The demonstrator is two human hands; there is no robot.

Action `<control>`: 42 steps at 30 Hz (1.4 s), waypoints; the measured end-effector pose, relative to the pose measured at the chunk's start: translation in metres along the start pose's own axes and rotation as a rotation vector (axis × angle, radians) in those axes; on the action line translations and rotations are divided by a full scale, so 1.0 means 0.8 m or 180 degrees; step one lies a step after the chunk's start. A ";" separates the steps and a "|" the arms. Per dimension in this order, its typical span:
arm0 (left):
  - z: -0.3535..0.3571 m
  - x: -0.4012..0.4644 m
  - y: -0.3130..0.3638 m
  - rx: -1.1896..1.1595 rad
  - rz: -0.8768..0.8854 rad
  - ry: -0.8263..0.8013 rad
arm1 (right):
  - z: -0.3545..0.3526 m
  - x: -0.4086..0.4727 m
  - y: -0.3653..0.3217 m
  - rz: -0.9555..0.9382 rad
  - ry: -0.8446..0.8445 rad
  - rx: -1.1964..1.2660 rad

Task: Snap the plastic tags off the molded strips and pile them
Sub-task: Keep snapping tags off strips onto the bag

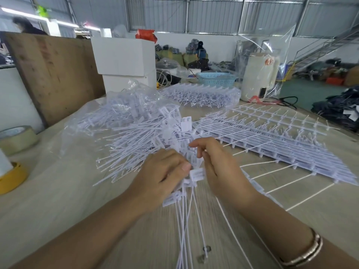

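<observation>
Tags (196, 174) pinched between both hands (165, 171).

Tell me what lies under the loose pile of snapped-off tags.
Under the pile of tags a crumpled clear plastic sheet spreads over the wooden table. The tags hide the sheet's middle, and the hands cover the pile's near edge.

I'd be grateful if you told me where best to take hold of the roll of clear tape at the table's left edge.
Grip the roll of clear tape from above, fingers across its outer wall, or thumb in the open core. It lies flat on the table with its hole facing up, so the rim is exposed all round.
</observation>
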State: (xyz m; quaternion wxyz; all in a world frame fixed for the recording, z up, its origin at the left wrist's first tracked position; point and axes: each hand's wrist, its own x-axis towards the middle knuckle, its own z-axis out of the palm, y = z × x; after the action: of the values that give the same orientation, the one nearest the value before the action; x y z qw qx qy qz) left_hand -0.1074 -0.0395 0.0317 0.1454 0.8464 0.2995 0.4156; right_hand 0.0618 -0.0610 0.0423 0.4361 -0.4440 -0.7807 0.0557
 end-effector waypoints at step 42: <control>0.007 0.004 -0.003 -0.1254 -0.0425 0.0142 | 0.012 0.002 0.001 0.1307 -0.0709 0.3229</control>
State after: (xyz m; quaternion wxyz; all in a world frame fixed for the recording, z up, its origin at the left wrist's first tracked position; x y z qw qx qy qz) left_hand -0.1021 -0.0357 0.0288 0.3286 0.7705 0.2711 0.4742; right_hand 0.0550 -0.0563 0.0370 0.4903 -0.3129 -0.5949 0.5548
